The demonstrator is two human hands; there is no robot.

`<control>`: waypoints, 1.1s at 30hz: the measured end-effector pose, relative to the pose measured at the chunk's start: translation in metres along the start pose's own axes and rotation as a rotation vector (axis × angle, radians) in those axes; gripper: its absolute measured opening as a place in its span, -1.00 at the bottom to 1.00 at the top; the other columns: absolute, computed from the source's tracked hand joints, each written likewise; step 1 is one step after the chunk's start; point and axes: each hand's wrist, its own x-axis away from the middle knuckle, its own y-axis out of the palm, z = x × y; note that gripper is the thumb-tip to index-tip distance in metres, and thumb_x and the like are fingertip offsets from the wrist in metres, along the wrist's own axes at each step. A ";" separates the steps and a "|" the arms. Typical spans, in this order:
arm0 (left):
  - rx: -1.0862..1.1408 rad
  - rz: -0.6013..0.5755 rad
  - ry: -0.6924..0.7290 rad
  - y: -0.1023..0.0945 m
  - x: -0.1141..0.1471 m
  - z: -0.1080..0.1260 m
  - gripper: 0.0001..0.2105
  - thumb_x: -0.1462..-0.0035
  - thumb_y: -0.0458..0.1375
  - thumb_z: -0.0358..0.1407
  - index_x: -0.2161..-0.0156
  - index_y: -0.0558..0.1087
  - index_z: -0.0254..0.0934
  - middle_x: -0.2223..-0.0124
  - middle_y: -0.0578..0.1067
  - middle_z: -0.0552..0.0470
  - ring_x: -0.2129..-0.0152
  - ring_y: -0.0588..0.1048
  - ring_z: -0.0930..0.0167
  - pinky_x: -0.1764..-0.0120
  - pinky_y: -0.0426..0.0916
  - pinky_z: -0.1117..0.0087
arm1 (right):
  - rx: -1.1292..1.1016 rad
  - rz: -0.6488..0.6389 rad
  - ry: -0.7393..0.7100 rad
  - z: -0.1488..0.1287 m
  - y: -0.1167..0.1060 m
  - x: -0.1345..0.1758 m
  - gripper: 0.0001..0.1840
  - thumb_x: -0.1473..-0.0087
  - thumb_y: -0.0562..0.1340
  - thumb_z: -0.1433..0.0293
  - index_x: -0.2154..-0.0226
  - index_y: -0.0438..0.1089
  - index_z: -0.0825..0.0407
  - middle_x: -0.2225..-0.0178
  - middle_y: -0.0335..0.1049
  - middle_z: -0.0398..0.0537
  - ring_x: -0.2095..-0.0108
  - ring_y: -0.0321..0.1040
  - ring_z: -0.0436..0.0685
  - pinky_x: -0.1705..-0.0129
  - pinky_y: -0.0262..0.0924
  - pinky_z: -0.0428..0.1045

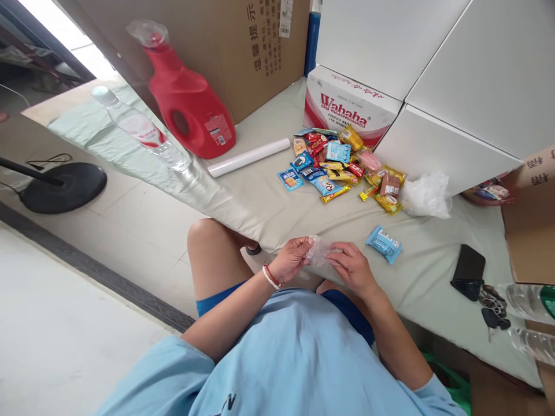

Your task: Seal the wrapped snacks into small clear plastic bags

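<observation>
Between my hands, above the table's front edge, is a small clear plastic bag [319, 252]. My left hand [292, 259] pinches its left side, thumb on top. At the bag's right side, my right hand [350, 266] has its fingers and thumb closed on the plastic. Right of my hands lies a light-blue snack packet [384, 244] on the cloth. Farther back spreads a pile of wrapped snacks [327, 164] in blue, red and yellow. A crumpled bunch of clear plastic bags [427, 195] rests at the pile's right end.
On the cloth-covered table [260, 202] stand a red jug [191, 104] and a water bottle [145, 130], beside a white roll [249, 158]. A Wahaha carton [347, 107] and white boxes [468, 75] back the pile. A black phone-like object [469, 271] and keys [494, 309] lie right.
</observation>
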 end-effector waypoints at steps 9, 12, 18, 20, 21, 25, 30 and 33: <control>-0.218 0.186 0.158 -0.003 0.014 0.023 -0.44 0.00 0.33 0.17 0.52 0.26 -0.28 0.57 0.18 0.21 0.62 0.20 0.59 0.48 0.12 0.49 | -0.501 0.489 0.353 -0.002 -0.009 -0.018 -0.65 -0.20 0.30 0.05 0.35 0.39 -0.01 0.60 0.25 -0.26 0.56 0.16 -0.03 0.45 0.09 -0.10; -0.440 0.109 0.133 0.015 0.020 0.017 -0.45 -0.13 0.17 0.24 0.42 0.39 -0.29 0.49 0.34 0.11 0.54 0.32 0.51 0.41 0.24 0.43 | -0.503 0.539 0.315 -0.012 -0.003 -0.017 -0.66 -0.23 0.28 0.07 0.34 0.42 0.00 0.58 0.26 -0.24 0.53 0.17 -0.03 0.41 0.11 -0.10; -0.337 -0.008 -0.059 0.048 0.004 -0.012 -0.43 0.22 0.47 0.10 0.28 0.45 -0.32 0.31 0.48 0.04 0.40 0.45 0.44 0.27 0.37 0.36 | -0.837 0.385 0.416 -0.027 0.003 -0.011 -0.64 -0.16 0.34 0.05 0.23 0.47 0.00 0.56 0.29 -0.23 0.59 0.08 -0.09 0.55 0.01 -0.14; -0.245 -0.029 -0.052 0.044 -0.003 -0.013 -0.48 0.19 0.47 0.07 0.38 0.41 -0.32 0.42 0.43 0.10 0.47 0.43 0.48 0.28 0.38 0.37 | -0.877 0.313 0.464 -0.024 -0.008 -0.007 -0.58 -0.08 0.40 0.07 0.14 0.48 0.00 0.49 0.39 -0.18 0.60 0.09 -0.10 0.58 0.02 -0.15; -0.231 -0.016 -0.036 0.038 -0.005 -0.010 -0.50 0.18 0.46 0.06 0.41 0.40 -0.32 0.45 0.41 0.13 0.49 0.42 0.50 0.29 0.37 0.38 | -0.865 0.310 0.484 -0.020 -0.015 -0.004 -0.55 -0.04 0.43 0.08 0.10 0.49 0.00 0.44 0.44 -0.15 0.59 0.12 -0.10 0.58 0.05 -0.15; -0.283 0.092 0.023 -0.007 -0.002 0.018 -0.55 0.15 0.47 0.00 0.39 0.41 -0.31 0.45 0.41 0.14 0.50 0.43 0.51 0.29 0.36 0.41 | -0.616 0.384 0.562 0.004 -0.048 0.012 -0.50 -0.02 0.42 0.05 0.09 0.52 0.03 0.33 0.54 -0.05 0.59 0.18 -0.08 0.60 0.13 -0.12; -0.737 0.200 0.266 -0.029 0.009 0.031 -0.66 -0.10 0.32 -0.02 0.26 0.46 -0.28 0.35 0.45 0.06 0.42 0.42 0.45 0.30 0.34 0.40 | -0.339 0.403 0.627 0.024 -0.058 0.021 -0.45 -0.03 0.37 -0.04 0.16 0.55 0.09 0.32 0.57 0.02 0.60 0.24 -0.04 0.59 0.20 -0.08; -1.136 -0.038 0.486 0.004 0.002 0.006 -0.53 -0.09 0.35 -0.09 -0.08 0.45 -0.21 -0.03 0.46 -0.13 0.20 0.47 0.32 0.15 0.42 0.28 | -0.454 0.366 0.611 0.021 -0.049 0.014 -0.44 0.01 0.40 -0.04 0.18 0.55 0.09 0.35 0.56 0.01 0.61 0.22 -0.05 0.61 0.18 -0.10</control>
